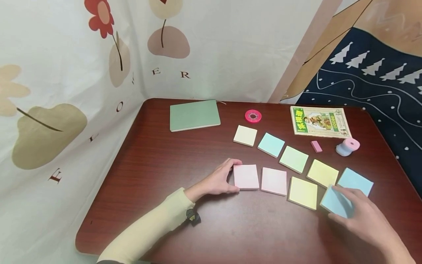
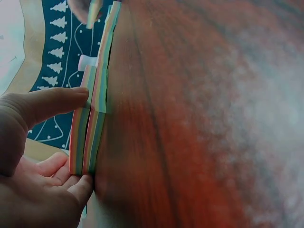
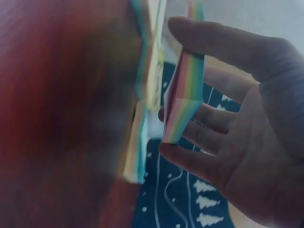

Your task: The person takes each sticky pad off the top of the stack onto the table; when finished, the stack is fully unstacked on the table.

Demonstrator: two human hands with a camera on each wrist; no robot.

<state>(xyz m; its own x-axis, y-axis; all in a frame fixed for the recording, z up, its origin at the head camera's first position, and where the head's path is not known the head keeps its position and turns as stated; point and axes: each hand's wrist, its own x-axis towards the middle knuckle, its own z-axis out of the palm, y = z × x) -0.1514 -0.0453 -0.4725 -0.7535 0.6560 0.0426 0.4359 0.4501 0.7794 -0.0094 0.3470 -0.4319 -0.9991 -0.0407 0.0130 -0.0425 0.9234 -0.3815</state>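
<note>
My left hand (image 1: pixel 220 179) grips the leftmost pink sticky note pad (image 1: pixel 246 177) on the table, thumb on the near side and fingers on the far side. In the left wrist view, the pads' edges (image 2: pixel 80 137) show coloured stripes beside the fingers. On the right, my right hand (image 1: pixel 366 216) holds a blue sticky note pad (image 1: pixel 336 202), tilted and raised off the table. Its striped edge (image 3: pixel 187 90) shows between thumb and fingers in the right wrist view. Between the hands lie a second pink pad (image 1: pixel 274 181) and a yellow pad (image 1: pixel 303 193).
Behind runs a slanting row of pads: cream (image 1: pixel 245 135), blue (image 1: pixel 271 145), green (image 1: pixel 294 159), yellow (image 1: pixel 322 173) and blue (image 1: pixel 357 180). Farther back are a green notebook (image 1: pixel 195 116), a pink tape roll (image 1: pixel 253 116), a booklet (image 1: pixel 320 121), an eraser (image 1: pixel 316 146) and a pink-topped spool (image 1: pixel 347 147).
</note>
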